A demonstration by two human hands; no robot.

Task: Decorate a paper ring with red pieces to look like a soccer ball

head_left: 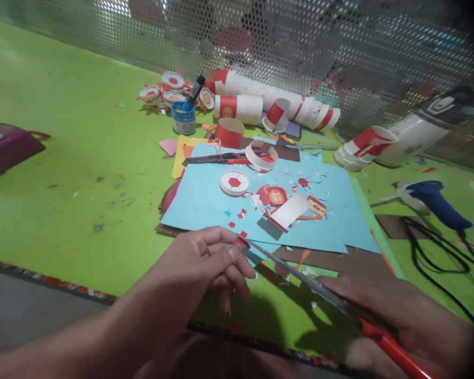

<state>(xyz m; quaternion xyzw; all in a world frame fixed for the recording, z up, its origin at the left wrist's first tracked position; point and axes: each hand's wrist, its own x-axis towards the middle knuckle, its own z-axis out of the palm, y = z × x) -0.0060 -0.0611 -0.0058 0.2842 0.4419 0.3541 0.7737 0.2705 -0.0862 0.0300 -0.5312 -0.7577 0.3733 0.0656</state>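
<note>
Between the thumb and forefinger of my left hand (217,263) is a small red paper piece (243,241). My right hand (403,316) grips red-handled scissors (312,284), whose blade tips meet the paper at my left fingertips. Beyond my hands, blue paper sheets (205,210) carry a white disc with a red hexagon (234,183), small red paper bits (242,213), a red piece with a gold emblem (274,196) and a folded white card strip (290,211). A cutter knife (221,158) lies near the far edge of the sheets, beside a white paper ring (262,155).
A blue glue gun (438,202) with a black cord rests at right. Stacked paper cups (276,95) lie along the perforated metal screen (260,37). A blue jar (184,117) stands near finished paper discs (173,80). A purple object (16,150) sits far left.
</note>
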